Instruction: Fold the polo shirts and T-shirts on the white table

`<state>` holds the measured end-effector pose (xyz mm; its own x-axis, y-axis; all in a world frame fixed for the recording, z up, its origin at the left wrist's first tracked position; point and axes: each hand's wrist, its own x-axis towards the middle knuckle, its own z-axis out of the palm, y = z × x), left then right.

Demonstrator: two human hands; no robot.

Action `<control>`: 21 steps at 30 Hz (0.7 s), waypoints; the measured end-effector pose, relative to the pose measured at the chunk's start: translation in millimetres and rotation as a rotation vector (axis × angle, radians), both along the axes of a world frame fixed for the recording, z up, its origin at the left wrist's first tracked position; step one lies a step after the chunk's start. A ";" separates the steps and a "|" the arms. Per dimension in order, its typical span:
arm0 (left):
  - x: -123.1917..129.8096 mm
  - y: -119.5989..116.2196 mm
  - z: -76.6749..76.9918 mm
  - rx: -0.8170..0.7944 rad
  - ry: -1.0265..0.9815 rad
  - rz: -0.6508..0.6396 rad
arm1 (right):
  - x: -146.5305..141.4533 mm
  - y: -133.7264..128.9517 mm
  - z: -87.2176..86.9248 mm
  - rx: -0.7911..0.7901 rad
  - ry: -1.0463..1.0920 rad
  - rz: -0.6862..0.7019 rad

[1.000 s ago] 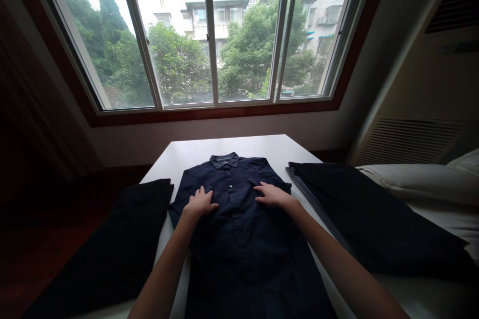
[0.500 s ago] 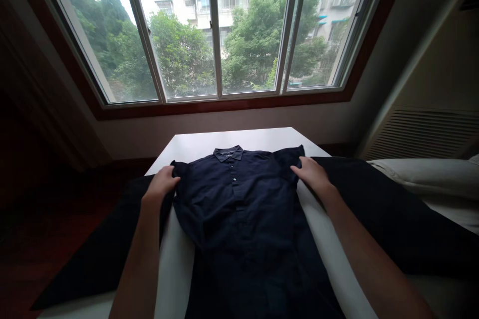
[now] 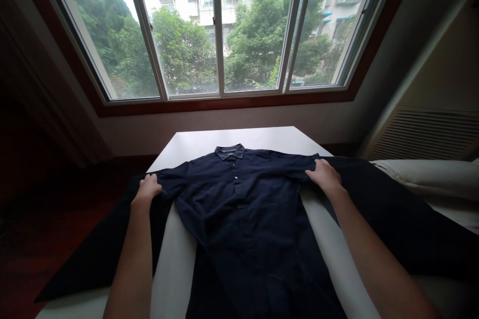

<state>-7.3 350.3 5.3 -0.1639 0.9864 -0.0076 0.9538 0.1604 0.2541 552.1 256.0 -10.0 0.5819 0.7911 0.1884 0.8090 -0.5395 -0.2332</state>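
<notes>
A dark navy button-up shirt (image 3: 239, 209) lies front side up on a white table (image 3: 239, 135), its collar toward the window. My left hand (image 3: 149, 187) is closed on the shirt's sleeve at the left, near the table's left edge. On the other side, my right hand (image 3: 325, 175) grips the end of the right sleeve. Both upper sleeves stretch outward from the shoulders. The lower part of the shirt runs out of view at the bottom.
Black cloth (image 3: 90, 244) hangs over the left side of the table, and more black cloth (image 3: 389, 209) spreads to the right. Pale fabric (image 3: 430, 179) lies at the far right. Beyond the table is a wall with a large window (image 3: 220, 93).
Both hands have moved outward, the left to the left and the right to the right. The sleeves, bunched near the body before, are now drawn out sideways.
</notes>
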 end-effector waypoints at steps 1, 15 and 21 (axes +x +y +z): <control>1.1 -2.4 6.7 -0.012 0.032 0.020 | -2.8 -1.2 4.9 0.015 -0.017 0.001; 117.0 -203.5 113.3 0.115 -0.029 -1.158 | -183.6 -192.1 129.9 0.039 0.346 1.088; 124.0 -254.5 30.6 -0.270 0.035 -1.576 | -191.3 -252.0 68.2 -0.276 0.321 1.130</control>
